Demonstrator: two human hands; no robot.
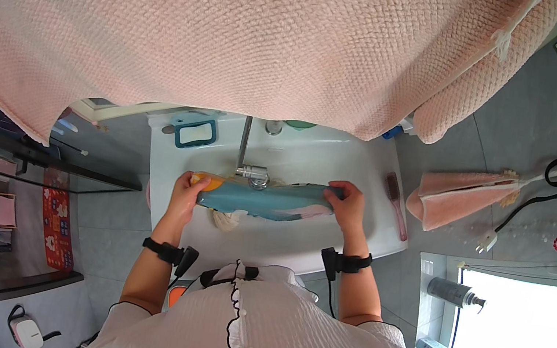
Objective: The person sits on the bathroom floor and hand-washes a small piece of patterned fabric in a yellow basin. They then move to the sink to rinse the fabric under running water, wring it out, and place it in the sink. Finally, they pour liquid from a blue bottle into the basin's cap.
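Observation:
A blue-green flat, flexible item (pixel 257 201) with orange and pale pink patches is stretched sideways over a white washbasin (pixel 311 241). My left hand (pixel 188 193) grips its orange end, thumb on top. At the other end my right hand (pixel 346 204) pinches the upper corner. Just behind its upper edge stands the chrome faucet (pixel 255 174), partly covered by it. A cream-coloured cloth-like thing (pixel 224 220) shows below the item in the basin; the rest of it is hidden. What the item is made of cannot be told for sure.
A pink towel (pixel 259 31) hangs across the top of the view. On the basin's rim are a blue soap dish (pixel 196 133) at left and a pink hairbrush (pixel 396 206) at right. A smaller pink towel (pixel 461 198) and a plug on a black cord (pixel 487 242) hang at right.

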